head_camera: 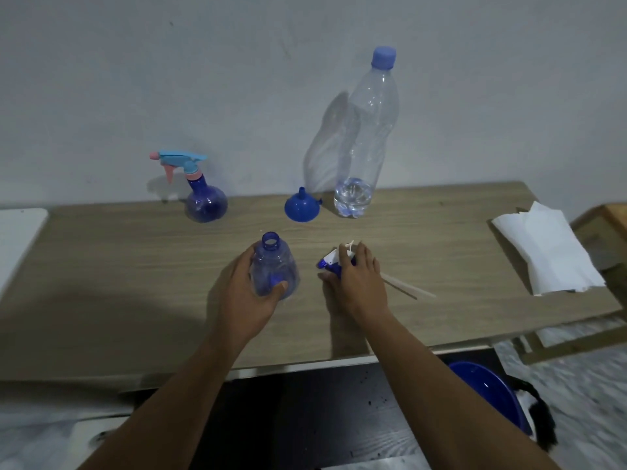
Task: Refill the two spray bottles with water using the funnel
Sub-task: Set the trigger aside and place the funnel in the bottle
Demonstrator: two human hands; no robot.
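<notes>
My left hand [252,293] grips an open blue spray bottle [273,262] standing on the wooden table [135,276], its neck uncapped. My right hand [356,279] holds the blue and white spray head [330,262] down on the table, its dip tube [407,288] trailing to the right. A blue funnel [300,206] lies wide end down behind them. To its right, a tall clear water bottle [368,137] with a blue cap holds a little water at the bottom. A second blue spray bottle [203,198], round, with a pink and light blue head, stands at the back left.
White paper towels [546,249] lie at the table's right end. A blue basin [488,391] sits on the floor under the table's front right. A white surface [17,239] adjoins the table on the left. The wall rises right behind the table.
</notes>
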